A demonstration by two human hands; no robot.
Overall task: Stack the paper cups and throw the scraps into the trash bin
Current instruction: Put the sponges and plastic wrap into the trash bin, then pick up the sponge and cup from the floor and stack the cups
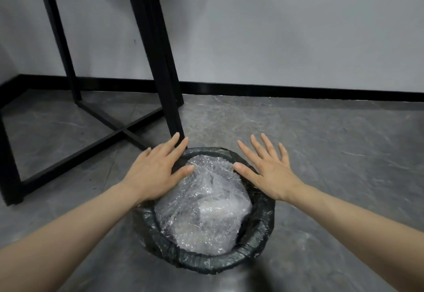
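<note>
A round trash bin lined with a black bag stands on the floor right below me. A crumpled wad of clear bubble wrap fills its inside up to the rim. My left hand hovers flat over the bin's left rim, fingers straight, thumb near the wrap. My right hand is spread flat over the right rim, its thumb at the wrap's edge. Neither hand holds anything. No paper cups are in view.
A black metal table frame with a crossed floor brace stands just behind and left of the bin, one leg almost touching it. Grey tiled floor runs to a grey wall with a black skirting board.
</note>
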